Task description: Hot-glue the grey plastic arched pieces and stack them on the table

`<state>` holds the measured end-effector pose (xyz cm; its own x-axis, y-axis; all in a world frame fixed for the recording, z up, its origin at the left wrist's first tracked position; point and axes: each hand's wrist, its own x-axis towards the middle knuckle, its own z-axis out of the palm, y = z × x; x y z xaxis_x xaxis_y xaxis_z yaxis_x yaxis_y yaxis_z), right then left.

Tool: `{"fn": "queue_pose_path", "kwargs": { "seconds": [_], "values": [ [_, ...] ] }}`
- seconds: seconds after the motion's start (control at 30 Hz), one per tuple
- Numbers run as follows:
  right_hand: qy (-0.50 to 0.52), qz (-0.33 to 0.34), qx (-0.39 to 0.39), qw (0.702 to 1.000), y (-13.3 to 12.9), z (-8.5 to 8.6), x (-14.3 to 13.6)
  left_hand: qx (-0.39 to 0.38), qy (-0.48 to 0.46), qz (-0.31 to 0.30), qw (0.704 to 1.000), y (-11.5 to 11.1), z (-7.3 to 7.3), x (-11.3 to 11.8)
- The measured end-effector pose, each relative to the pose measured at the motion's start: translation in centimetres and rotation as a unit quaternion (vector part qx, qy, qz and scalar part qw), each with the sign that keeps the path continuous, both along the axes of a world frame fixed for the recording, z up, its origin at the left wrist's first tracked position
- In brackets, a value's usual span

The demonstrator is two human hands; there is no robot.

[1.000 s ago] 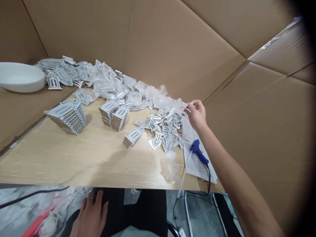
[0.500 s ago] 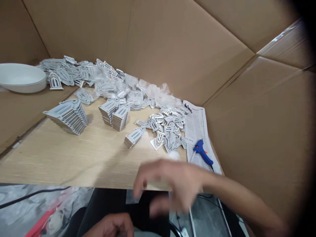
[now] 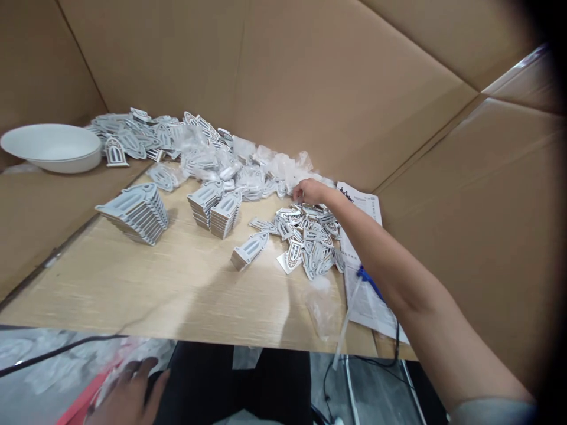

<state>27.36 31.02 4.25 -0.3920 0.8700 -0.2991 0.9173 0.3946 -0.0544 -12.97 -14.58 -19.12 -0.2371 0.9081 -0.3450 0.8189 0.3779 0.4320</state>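
Observation:
My right hand reaches to the back edge of a loose pile of small grey-and-white arched window pieces. Its fingers are curled down and closed; their tips, and whatever they hold, are hidden. Down at the lower left, my left hand is beside my leg with its fingers apart and nothing in it, over plastic bags. A short stack of window pieces lies tilted left of the pile. Taller stacks stand farther left, and a larger leaning stack of bigger pieces is beyond them.
A white bowl stands at the back left. Bagged window pieces line the cardboard wall. A blue glue gun lies on newspaper, partly under my right forearm. A clear plastic bag lies near the table's front edge.
My right hand has moved from the front edge forward to the back of the pile. My left hand has moved left, and its fingers have spread. A clear bag now shows on the table front.

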Motion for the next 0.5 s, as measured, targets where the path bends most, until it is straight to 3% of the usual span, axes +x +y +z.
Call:
{"fn": "queue_pose_path", "kwargs": {
  "seconds": [0.2, 0.37, 0.5],
  "values": [
    [0.059, -0.024, 0.056, 0.996, -0.1, 1.0, 3.3, -0.061, -0.041, -0.071, 0.995, -0.5, -0.9, 3.8],
    [0.171, -0.058, 0.095, 0.979, -2.7, 3.6, 6.8, -0.034, -0.022, -0.094, 0.995, -1.6, -2.5, 4.4],
    [0.278, -0.089, 0.106, 0.951, -5.3, 5.4, 8.0, -0.011, -0.013, -0.112, 0.994, -1.9, -3.4, 4.5]
  ]
}}
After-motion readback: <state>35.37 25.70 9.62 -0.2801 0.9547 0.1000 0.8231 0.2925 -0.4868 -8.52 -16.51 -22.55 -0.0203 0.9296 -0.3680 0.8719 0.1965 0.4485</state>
